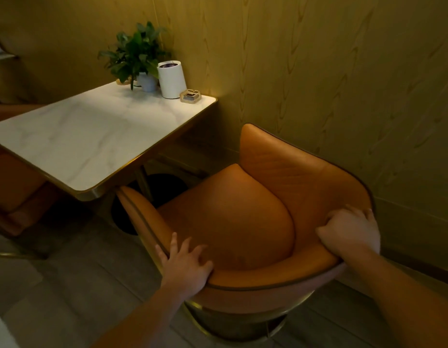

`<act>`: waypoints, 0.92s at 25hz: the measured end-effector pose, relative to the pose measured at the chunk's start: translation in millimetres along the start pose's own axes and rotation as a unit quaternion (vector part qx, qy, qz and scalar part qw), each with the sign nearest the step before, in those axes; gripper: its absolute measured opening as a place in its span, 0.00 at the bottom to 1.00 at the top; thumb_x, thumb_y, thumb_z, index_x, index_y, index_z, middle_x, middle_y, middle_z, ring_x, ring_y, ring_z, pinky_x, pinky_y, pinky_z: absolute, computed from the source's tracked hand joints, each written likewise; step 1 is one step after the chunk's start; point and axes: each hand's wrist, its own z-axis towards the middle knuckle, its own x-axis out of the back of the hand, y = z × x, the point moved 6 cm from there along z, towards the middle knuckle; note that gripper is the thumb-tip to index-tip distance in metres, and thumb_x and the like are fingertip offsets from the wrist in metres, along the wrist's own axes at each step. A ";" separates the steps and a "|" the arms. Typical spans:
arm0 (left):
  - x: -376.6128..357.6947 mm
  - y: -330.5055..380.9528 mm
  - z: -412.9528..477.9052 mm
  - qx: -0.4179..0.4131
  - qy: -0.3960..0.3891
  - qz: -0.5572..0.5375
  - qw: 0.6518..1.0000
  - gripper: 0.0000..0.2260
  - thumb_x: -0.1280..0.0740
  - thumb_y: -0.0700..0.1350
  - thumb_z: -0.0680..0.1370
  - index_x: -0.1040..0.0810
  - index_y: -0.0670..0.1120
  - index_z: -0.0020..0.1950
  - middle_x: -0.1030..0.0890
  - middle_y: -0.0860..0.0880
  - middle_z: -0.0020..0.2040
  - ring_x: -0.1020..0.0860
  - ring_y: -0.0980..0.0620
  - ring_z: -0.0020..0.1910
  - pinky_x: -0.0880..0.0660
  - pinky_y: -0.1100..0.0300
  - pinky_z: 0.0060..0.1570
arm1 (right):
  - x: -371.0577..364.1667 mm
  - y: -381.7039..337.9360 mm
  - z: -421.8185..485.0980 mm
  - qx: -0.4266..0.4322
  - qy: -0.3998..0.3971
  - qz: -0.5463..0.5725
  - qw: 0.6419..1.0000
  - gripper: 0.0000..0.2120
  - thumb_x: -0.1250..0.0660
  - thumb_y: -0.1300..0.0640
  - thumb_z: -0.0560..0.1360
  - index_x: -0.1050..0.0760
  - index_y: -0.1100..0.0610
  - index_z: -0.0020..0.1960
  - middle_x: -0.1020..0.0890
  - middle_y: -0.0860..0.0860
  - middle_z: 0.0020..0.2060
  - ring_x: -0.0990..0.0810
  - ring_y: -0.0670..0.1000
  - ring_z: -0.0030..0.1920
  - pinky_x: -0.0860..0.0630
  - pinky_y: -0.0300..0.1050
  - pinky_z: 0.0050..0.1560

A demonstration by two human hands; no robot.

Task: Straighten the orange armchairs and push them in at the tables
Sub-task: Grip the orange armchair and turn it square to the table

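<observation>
Both hands gripped one orange armchair (233, 222): left hand (185, 264) at 7 o'clock, right hand (351, 232) at 4 o'clock, beside one marble worktop (87, 136).

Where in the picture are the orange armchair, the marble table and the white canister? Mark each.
orange armchair (230, 209): head view, on the seat cushion.
marble table (87, 136): head view, on the bare top.
white canister (172, 80): head view, on its side wall.

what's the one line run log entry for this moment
left hand on orange armchair rim | right hand gripping backrest | chair angled, not under marble table
</observation>
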 end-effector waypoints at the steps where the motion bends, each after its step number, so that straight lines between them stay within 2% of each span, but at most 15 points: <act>1: -1.0 3.4 5.2 0.004 0.001 0.000 1.000 0.27 0.48 0.67 0.77 0.39 0.63 0.76 0.48 0.52 0.82 0.66 0.43 0.79 0.72 0.30 0.70 | 0.1 1.9 7.0 0.003 0.000 -0.002 1.000 0.15 0.38 0.44 0.73 0.18 0.46 0.55 0.22 0.48 0.65 0.36 0.53 0.74 0.49 0.60 0.77; 7: 1.4 22.1 28.9 0.012 0.012 0.002 1.000 0.28 0.51 0.67 0.75 0.38 0.64 0.75 0.48 0.51 0.82 0.65 0.42 0.79 0.72 0.29 0.69 | 1.5 7.3 48.0 0.020 0.004 0.001 1.000 0.11 0.38 0.46 0.73 0.18 0.47 0.48 0.20 0.49 0.62 0.35 0.53 0.73 0.49 0.59 0.77; 11: 1.0 31.5 46.2 0.020 0.002 0.004 1.000 0.26 0.49 0.67 0.77 0.38 0.64 0.75 0.48 0.51 0.82 0.66 0.40 0.79 0.72 0.27 0.68 | 0.2 9.5 72.0 0.018 0.000 -0.004 1.000 0.11 0.38 0.46 0.74 0.19 0.48 0.46 0.20 0.49 0.60 0.34 0.53 0.72 0.49 0.59 0.77; 15: 0.1 32.8 48.6 0.026 -0.026 0.022 0.999 0.26 0.49 0.67 0.78 0.41 0.64 0.76 0.50 0.50 0.82 0.66 0.39 0.79 0.71 0.26 0.68 | 0.9 11.4 70.8 0.015 -0.003 -0.013 1.000 0.13 0.39 0.46 0.73 0.18 0.49 0.49 0.21 0.50 0.63 0.35 0.53 0.74 0.50 0.58 0.77; 18: 0.0 33.3 47.7 0.029 -0.019 0.014 0.999 0.27 0.49 0.66 0.78 0.41 0.64 0.76 0.50 0.50 0.82 0.66 0.40 0.79 0.70 0.26 0.69 | 1.5 8.6 70.0 0.017 -0.005 -0.015 1.000 0.14 0.39 0.46 0.72 0.18 0.49 0.51 0.21 0.49 0.63 0.36 0.53 0.74 0.50 0.59 0.77; 23: 2.7 33.6 43.3 0.024 -0.017 0.015 0.999 0.27 0.50 0.66 0.77 0.42 0.63 0.77 0.52 0.49 0.82 0.67 0.39 0.78 0.69 0.26 0.68 | 1.7 7.0 70.9 0.021 -0.009 -0.029 0.999 0.18 0.39 0.44 0.75 0.20 0.47 0.60 0.23 0.48 0.67 0.38 0.52 0.75 0.51 0.58 0.78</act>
